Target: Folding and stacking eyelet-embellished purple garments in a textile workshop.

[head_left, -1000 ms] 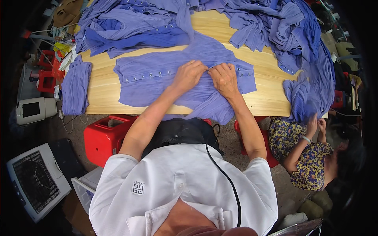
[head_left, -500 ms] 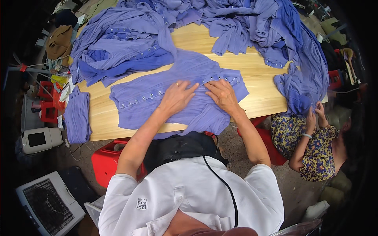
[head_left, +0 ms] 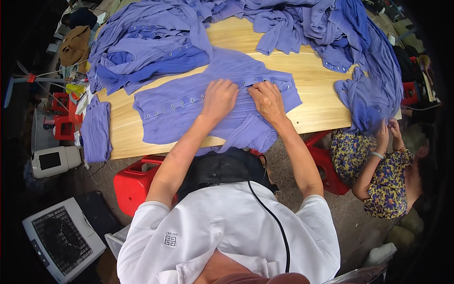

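Note:
A purple crinkled shirt lies flat on the wooden table in front of me, its row of round metal snaps running across it. My left hand rests on the shirt's middle with its fingers curled together at the snap strip. Just to its right, my right hand pinches the edge of the same strip, thumb against fingers. The fingertips of both hands are partly hidden by the knuckles. One sleeve is folded toward me near the table's front edge.
Purple garments are heaped at the far left and far right of the table. A folded purple piece hangs over the left edge. Red stools stand below. At right, a person in a floral top handles purple cloth.
My left hand has drawn its fingers in from a flat spread to a curl and moved slightly up the shirt. My right hand's fingers have closed more tightly at the strip.

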Tool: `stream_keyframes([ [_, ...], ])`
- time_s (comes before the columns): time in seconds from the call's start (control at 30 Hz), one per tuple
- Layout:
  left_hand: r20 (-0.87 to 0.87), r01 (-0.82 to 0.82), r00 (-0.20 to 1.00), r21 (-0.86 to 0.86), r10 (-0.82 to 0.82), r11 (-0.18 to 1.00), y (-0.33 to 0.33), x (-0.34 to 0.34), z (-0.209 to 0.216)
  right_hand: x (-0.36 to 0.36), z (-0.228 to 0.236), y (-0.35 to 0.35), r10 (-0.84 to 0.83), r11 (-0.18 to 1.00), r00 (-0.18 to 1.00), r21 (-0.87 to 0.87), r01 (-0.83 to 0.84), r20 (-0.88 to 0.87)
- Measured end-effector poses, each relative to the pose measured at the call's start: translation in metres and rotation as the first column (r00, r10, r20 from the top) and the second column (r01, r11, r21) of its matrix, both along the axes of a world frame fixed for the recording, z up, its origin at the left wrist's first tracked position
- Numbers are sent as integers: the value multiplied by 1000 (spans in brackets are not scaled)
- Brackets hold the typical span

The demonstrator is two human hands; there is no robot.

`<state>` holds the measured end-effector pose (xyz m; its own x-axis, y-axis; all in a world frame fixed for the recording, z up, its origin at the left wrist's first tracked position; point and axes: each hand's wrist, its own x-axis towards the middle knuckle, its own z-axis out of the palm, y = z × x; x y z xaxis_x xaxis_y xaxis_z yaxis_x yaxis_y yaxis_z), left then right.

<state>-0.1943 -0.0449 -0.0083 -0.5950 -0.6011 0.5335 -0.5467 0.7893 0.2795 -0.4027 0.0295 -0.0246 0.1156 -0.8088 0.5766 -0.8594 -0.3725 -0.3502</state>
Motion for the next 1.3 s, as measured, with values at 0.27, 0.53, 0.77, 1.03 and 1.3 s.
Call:
stream_keyframes([
  [0.27,-149,-85,983,131,104,988,5,-18,-8,8,4,-7,18,999,999,42,-20,40],
  [0.53,-288,-80,953,56,93,995,15,-28,-25,3,5,-5,23,1000,998,19,-24,60],
  [0.77,-317,46,948,156,6,987,8,-19,-26,5,19,-17,4,994,1000,108,-6,23],
  [1.03,-256,55,966,69,-36,996,6,-12,-29,9,15,-16,-4,999,998,-39,1,-69],
  [1.3,14,113,993,50,-114,992,34,-8,-9,-36,13,33,8,983,1000,182,-9,6],
])
